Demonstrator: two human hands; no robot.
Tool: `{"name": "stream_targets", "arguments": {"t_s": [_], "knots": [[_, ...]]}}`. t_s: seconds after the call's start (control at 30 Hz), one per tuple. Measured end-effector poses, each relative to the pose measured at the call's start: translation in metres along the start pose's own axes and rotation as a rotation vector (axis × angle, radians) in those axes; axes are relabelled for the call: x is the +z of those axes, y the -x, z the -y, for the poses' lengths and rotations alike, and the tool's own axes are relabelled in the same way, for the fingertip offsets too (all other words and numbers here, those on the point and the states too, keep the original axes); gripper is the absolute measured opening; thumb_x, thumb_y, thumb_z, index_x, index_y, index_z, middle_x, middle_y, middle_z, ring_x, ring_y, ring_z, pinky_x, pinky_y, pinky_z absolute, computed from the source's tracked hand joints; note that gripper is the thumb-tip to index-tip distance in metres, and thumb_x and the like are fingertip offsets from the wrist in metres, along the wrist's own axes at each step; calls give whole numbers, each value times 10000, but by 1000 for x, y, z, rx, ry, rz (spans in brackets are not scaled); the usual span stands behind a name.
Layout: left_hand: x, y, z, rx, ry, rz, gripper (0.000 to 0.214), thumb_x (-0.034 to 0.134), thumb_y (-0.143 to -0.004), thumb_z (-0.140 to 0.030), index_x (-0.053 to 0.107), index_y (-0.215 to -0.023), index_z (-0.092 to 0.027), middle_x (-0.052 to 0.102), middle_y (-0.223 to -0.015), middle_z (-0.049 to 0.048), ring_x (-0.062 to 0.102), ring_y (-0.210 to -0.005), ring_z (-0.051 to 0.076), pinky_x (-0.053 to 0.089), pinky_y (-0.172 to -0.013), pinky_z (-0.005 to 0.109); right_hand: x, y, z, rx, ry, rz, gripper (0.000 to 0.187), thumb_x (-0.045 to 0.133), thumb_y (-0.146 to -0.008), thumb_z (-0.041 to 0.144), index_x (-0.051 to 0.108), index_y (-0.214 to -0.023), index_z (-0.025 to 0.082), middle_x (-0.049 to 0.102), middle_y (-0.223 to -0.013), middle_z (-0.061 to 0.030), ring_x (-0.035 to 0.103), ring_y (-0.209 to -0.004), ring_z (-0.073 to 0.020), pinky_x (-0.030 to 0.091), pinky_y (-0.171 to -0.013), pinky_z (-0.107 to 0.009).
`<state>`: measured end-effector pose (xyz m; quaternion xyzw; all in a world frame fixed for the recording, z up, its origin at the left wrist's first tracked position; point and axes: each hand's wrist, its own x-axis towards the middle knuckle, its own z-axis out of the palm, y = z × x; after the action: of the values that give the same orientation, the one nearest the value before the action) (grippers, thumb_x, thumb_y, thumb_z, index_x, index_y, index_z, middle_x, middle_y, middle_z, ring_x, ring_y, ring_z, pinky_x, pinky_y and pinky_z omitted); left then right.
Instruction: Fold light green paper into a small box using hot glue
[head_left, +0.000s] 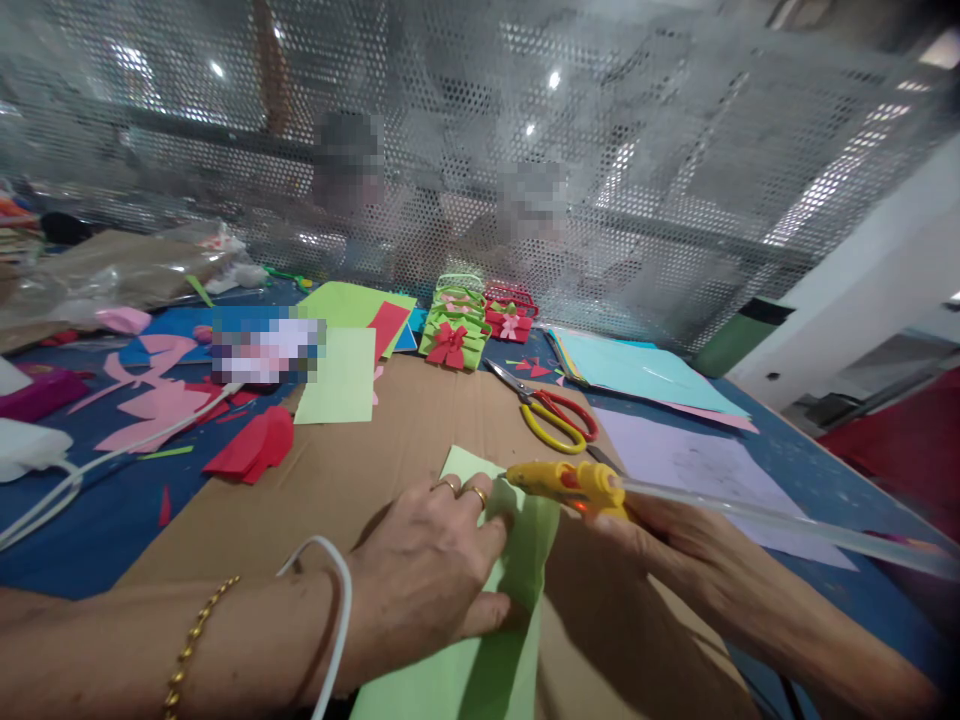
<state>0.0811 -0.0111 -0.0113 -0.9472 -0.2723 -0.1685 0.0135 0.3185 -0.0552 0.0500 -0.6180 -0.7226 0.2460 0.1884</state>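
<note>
A strip of light green paper (517, 600) lies lengthwise on the cardboard, with a raised fold along its right side. My left hand (442, 570) presses down on it from the left, fingers and thumb spread apart; some fingertips are hard to make out. My right hand (660, 545) is closed around a yellow hot glue gun (562, 482), whose nozzle points left and meets or hovers just over the paper's upper part. A long clear glue stick (750, 515) sticks out of its back. Scissors (551, 408) with red and yellow handles lie just beyond the gun.
Brown cardboard (285, 530) covers the blue table. Small green paper bags (455, 335) and a red bag (510, 315) stand behind. Left are red paper pieces (255, 447), pink cutouts (161, 400) and a white cable (150, 440). Right are blue sheets (652, 375) and a lilac sheet (712, 475).
</note>
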Motion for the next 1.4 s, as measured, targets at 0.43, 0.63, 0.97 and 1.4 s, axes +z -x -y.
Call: {"name": "stream_targets", "arguments": {"t_s": [0.43, 0.63, 0.97, 1.4], "knots": [[1, -1, 1, -2, 9, 8, 370, 687, -826, -524, 670, -984, -190, 649, -1023, 127, 634, -869, 301, 556, -726, 466, -1, 4, -2, 7, 47, -32, 459, 484, -912, 614, 697, -806, 222, 622, -642, -9, 560, -605, -184, 487, -577, -281], [3, 0, 1, -2, 6, 33, 298, 690, -824, -411, 652, -1020, -190, 644, -1064, 126, 627, -910, 300, 550, -763, 458, -9, 18, -21, 64, 32, -136, 569, 449, -878, 692, 625, -642, 206, 588, -651, -35, 544, -610, -181, 447, -532, -271], [-1, 1, 3, 32, 53, -168, 255, 369, -959, -148, 562, -799, -198, 584, -758, 55, 560, -651, 223, 445, -593, 354, -31, 64, -79, 241, 381, -567, 443, 424, -935, 598, 566, -718, 238, 554, -643, -27, 541, -590, -207, 443, -565, -333], [3, 3, 7, 45, -12, -146, 267, 423, -747, 49, 566, -753, -177, 609, -783, 82, 560, -697, 243, 469, -638, 373, -71, 44, -192, 54, 694, -369, 410, 450, -943, 418, 636, -1220, 179, 618, -851, -102, 593, -605, -223, 445, -571, -373]]}}
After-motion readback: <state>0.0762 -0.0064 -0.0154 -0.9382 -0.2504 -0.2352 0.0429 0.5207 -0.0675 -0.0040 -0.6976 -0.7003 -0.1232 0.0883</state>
